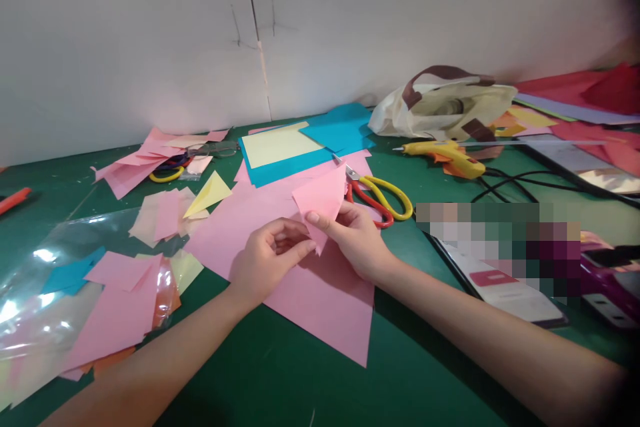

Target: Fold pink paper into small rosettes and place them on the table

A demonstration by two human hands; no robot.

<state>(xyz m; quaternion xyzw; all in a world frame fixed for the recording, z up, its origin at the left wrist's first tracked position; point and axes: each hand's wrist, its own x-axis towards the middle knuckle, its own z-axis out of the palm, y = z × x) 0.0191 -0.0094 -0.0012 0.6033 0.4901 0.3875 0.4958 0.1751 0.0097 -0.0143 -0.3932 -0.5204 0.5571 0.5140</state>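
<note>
A small folded pink paper is pinched between the thumb and fingers of my right hand. My left hand is just left of its lower tip, thumb and forefinger close together; whether they grip the tip is hard to tell. Both hands are over a large pink sheet lying on the green table. Scissors with one red and one yellow handle lie just beyond my right hand, partly on the pink sheet. Blue sheets and a pale yellow sheet are behind the hands.
At left are a clear plastic bag with paper scraps, loose pink paper and a yellow piece. At right are a yellow glue gun with cables, a cloth bag, a phone-like device and a purple object.
</note>
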